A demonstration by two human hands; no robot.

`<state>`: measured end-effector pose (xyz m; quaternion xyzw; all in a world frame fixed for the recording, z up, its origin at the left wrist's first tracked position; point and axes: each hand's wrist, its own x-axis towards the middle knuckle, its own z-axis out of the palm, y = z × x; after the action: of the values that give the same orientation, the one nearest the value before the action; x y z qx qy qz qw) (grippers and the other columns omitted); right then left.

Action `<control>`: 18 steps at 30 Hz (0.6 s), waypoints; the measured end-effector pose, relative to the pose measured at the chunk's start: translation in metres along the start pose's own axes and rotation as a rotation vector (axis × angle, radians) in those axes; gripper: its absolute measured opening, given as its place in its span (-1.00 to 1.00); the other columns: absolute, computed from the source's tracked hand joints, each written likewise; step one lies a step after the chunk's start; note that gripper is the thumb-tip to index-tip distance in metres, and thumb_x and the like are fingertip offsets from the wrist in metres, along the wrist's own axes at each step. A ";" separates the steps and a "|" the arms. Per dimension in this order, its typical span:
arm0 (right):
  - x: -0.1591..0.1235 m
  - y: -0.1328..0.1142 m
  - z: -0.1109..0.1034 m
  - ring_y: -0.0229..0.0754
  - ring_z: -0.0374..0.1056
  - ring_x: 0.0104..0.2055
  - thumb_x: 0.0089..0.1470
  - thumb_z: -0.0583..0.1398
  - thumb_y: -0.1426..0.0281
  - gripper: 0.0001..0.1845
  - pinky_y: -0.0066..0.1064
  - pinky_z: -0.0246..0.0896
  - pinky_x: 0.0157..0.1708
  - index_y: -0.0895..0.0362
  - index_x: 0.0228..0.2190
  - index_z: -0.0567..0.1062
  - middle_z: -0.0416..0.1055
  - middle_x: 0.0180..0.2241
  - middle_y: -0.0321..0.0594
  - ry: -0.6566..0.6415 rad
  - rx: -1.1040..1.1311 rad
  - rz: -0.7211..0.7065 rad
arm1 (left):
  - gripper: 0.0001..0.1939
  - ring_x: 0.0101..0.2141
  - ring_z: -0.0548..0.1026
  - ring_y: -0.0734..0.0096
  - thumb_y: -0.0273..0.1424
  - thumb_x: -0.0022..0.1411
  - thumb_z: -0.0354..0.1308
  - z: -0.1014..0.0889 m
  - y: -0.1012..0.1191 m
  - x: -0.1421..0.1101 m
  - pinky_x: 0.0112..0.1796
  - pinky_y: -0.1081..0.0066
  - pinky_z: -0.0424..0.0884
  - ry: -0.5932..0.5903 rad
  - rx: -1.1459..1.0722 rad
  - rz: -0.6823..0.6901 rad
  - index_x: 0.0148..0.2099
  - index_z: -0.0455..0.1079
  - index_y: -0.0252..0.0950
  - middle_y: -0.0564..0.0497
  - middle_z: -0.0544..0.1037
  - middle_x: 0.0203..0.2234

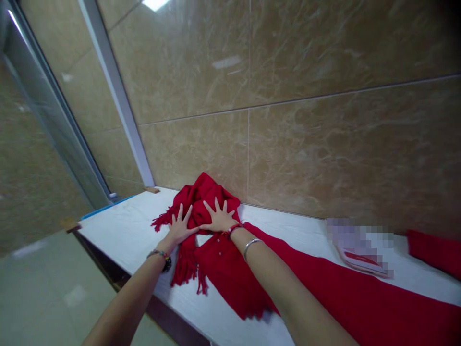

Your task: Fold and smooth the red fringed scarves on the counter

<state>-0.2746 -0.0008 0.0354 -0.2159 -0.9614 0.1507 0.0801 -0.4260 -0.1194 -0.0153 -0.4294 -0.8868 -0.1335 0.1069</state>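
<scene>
A red fringed scarf point(207, 187) lies bunched at the far end of the white table. My left hand point(180, 228) presses on its left part, fingers spread. Just to the right, my right hand point(219, 217) rests on the same scarf with its fingers fanned out. The two thumbs nearly meet. Below the hands, fringe hangs onto the tabletop beside a red piece with small light dots point(223, 259). From there a long stretch of red cloth point(324, 278) runs to the lower right, partly hidden under my right forearm.
The white table point(118, 226) runs along a tan marble-tiled wall point(288, 158). A blurred-out flat packet point(363, 259) and another red cloth point(435, 252) lie at the right. A small brown block point(151, 190) sits at the far corner. Tiled floor point(46, 288) lies past the left edge.
</scene>
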 end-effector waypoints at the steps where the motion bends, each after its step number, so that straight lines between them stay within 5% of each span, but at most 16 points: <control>1: 0.007 0.001 0.005 0.38 -0.63 0.19 -0.26 0.07 -0.20 0.05 0.39 -0.33 -0.08 -0.25 0.15 -0.36 -0.65 0.24 -0.27 -0.003 0.004 0.000 | -0.07 0.12 -0.15 -0.44 0.13 -0.05 -0.02 0.003 -0.006 0.007 -0.06 -0.21 0.03 0.002 0.003 0.005 0.26 -0.31 -0.05 -0.09 -0.42 0.24; 8: 0.051 0.000 0.018 0.36 -0.69 0.18 -0.27 0.10 -0.17 0.05 0.41 -0.28 -0.13 -0.30 0.13 -0.38 -0.69 0.23 -0.31 0.052 0.016 -0.025 | -0.14 0.15 -0.10 -0.27 -0.01 0.02 0.02 0.017 -0.041 0.053 0.01 -0.12 0.00 0.039 0.017 0.098 0.27 -0.30 -0.07 -0.11 -0.39 0.25; 18: 0.089 -0.011 0.034 0.30 -0.66 0.20 -0.20 0.10 -0.12 0.01 0.41 -0.31 -0.12 -0.31 0.12 -0.40 -0.70 0.23 -0.32 0.134 -0.002 0.021 | -0.21 0.19 -0.25 -0.02 -0.08 0.11 -0.08 0.015 -0.063 0.103 0.10 0.05 -0.18 -0.067 0.019 0.095 0.28 -0.26 -0.29 -0.13 -0.44 0.24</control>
<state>-0.3658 0.0203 0.0146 -0.2357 -0.9516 0.1360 0.1426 -0.5396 -0.0770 -0.0072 -0.4743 -0.8696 -0.1055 0.0875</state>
